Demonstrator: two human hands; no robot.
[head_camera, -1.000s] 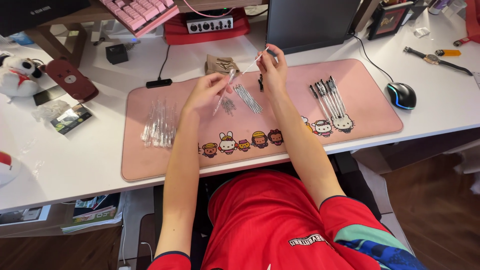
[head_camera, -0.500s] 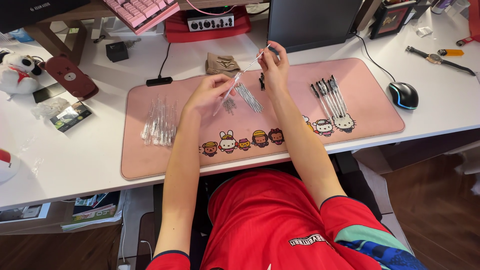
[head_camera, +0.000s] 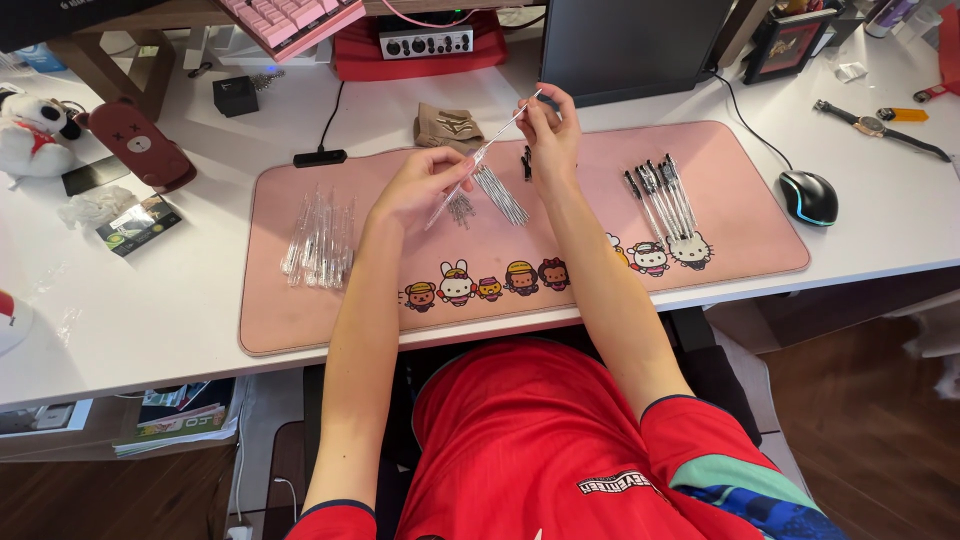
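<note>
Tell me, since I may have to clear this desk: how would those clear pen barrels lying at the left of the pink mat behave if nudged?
The clear pen barrels look thin, round and hollow, so probably light and apt to roll. They lie loose in a pile on the pink mat, so they would likely scatter.

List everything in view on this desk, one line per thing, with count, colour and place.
Pink rectangular desk mat: one, pink, desk centre.
Clear plastic pen barrels: a pile, transparent, mat's left.
Assembled black-tipped pens: several, mat's right.
Thin metal refills: a bunch, silvery, mat's middle.
Black computer mouse: one, right of mat.
Wristwatch: one, dark strap, far right.
Pink keyboard: one, top edge.
Plush panda toy: one, black and white, far left.
Left hand: holds a clear pen barrel.
Right hand: pinches the same barrel's upper end.
</note>
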